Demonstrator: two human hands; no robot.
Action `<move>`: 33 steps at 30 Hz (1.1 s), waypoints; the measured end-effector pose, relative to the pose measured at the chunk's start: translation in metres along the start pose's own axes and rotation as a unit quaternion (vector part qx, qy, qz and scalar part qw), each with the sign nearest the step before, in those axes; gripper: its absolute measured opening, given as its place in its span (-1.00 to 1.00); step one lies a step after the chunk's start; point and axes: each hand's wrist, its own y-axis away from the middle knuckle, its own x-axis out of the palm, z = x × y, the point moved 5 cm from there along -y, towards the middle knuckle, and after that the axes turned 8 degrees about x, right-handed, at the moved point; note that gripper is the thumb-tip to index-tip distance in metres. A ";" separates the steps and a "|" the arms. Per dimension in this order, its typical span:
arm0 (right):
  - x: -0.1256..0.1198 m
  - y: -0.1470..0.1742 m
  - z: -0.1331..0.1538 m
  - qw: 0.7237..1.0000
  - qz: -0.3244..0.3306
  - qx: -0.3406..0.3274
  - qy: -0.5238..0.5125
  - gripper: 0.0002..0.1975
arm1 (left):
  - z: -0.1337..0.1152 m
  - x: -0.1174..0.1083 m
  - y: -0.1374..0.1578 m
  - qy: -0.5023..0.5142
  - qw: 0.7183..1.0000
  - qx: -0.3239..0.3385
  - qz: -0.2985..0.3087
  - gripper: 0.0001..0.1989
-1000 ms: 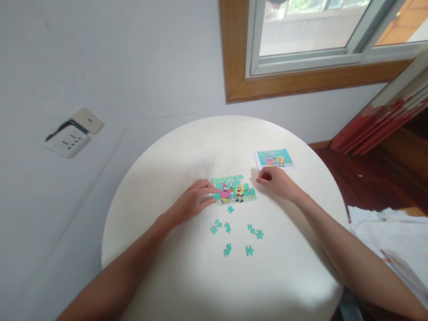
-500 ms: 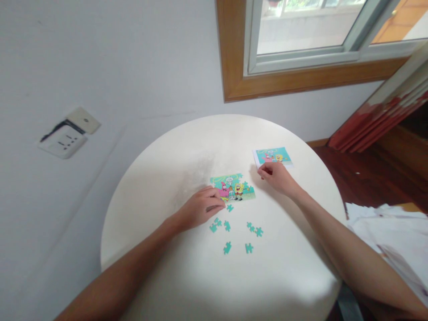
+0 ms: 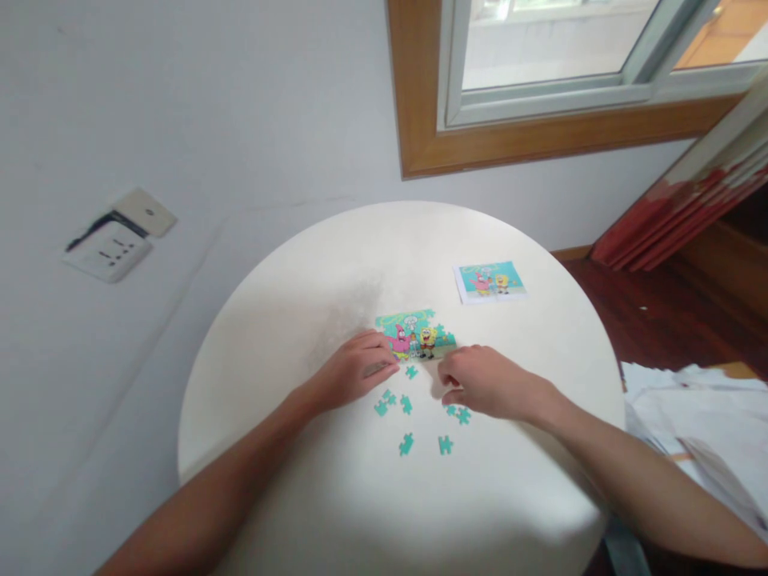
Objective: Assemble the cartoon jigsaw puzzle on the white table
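A partly assembled cartoon jigsaw puzzle (image 3: 414, 332) lies on the white round table (image 3: 372, 496), with gaps along its upper right edge. My left hand (image 3: 357, 372) rests at the puzzle's lower left corner, fingers stretched out and touching it. Just below the puzzle's lower right side is my right hand (image 3: 489, 382), its fingers bent, thumb and forefinger slightly apart with nothing visible between them. Under its thumb lie teal puzzle pieces (image 3: 464, 416), partly covered. More loose teal pieces lie nearer me, including one single piece (image 3: 406, 445) and another piece (image 3: 445, 445).
A picture card (image 3: 490, 282) with the same cartoon scene lies at the table's back right. A wall with a socket (image 3: 111, 250) borders the left side, and a window (image 3: 540, 48) is beyond. Papers (image 3: 702, 416) are stacked at the right below the table.
My right hand has come down from the picture card towards me, to the puzzle's lower right and the loose pieces. My left hand stays at the puzzle's corner.
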 end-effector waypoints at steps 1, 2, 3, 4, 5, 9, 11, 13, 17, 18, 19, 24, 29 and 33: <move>0.006 0.001 0.005 1.000 0.011 0.011 0.024 -0.89 | 0.001 -0.001 0.000 0.000 1.000 -0.002 -0.006 -0.79; 0.013 0.001 0.009 0.999 0.020 0.017 0.041 -0.89 | 0.002 -0.003 0.000 -0.001 1.000 -0.002 -0.012 -0.80; 0.018 0.001 0.013 0.998 0.027 0.017 0.052 -0.90 | 0.003 -0.004 0.000 -0.003 1.000 -0.003 -0.018 -0.80; 0.023 0.002 0.017 0.998 0.033 0.014 0.058 -0.92 | 0.004 -0.005 0.001 -0.006 1.000 -0.003 -0.026 -0.80; 0.026 0.003 0.021 0.997 0.037 0.009 0.063 -0.91 | 0.005 -0.007 0.001 -0.009 0.999 -0.005 -0.033 -0.80; 0.030 0.011 0.035 0.996 0.040 -0.017 0.079 -0.73 | 0.010 -0.008 0.002 -0.011 0.999 -0.013 -0.046 -0.81; 0.028 0.015 0.041 0.995 0.039 -0.026 0.083 -0.67 | 0.013 -0.008 0.002 -0.008 0.999 -0.015 -0.048 -0.81; 0.026 0.018 0.046 0.995 0.037 -0.038 0.088 -0.59 | 0.015 -0.008 0.003 -0.005 0.999 -0.015 -0.052 -0.82; 0.028 0.019 0.050 0.992 0.017 -0.073 0.098 -0.56 | 0.019 -0.009 0.005 -0.003 0.998 -0.017 -0.061 -0.84; 0.028 0.019 0.051 0.991 0.010 -0.080 0.105 -0.57 | 0.019 -0.009 0.005 -0.004 0.998 -0.017 -0.062 -0.85; 0.029 0.019 0.051 0.990 0.005 -0.082 0.114 -0.58 | 0.020 -0.009 0.006 -0.004 0.998 -0.017 -0.064 -0.85; 0.029 0.021 0.050 0.987 0.008 -0.064 0.147 -0.62 | 0.020 -0.010 0.006 -0.006 0.998 -0.012 -0.069 -0.86; 0.029 0.023 0.055 0.986 0.007 -0.075 0.146 -0.57 | 0.020 -0.009 0.006 -0.006 0.998 -0.007 -0.065 -0.86; 0.030 0.023 0.059 0.984 0.000 -0.076 0.161 -0.55 | 0.021 -0.008 0.007 -0.006 0.998 -0.010 -0.059 -0.86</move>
